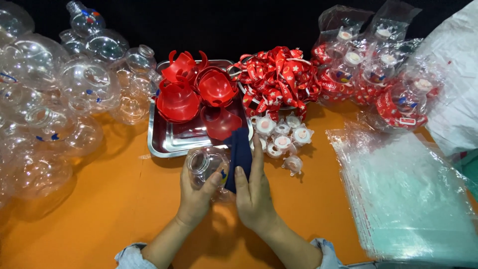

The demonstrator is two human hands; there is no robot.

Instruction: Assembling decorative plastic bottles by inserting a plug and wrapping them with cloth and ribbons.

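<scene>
Left hand (196, 197) gripping a clear round plastic bottle (205, 167); right hand (254, 194) pressing a dark blue cloth (239, 155) against it, near the steel tray (169, 142).

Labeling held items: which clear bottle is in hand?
The clear bottle gripped by the left hand, just below the steel tray; all others lie piled untouched at far left.
</scene>
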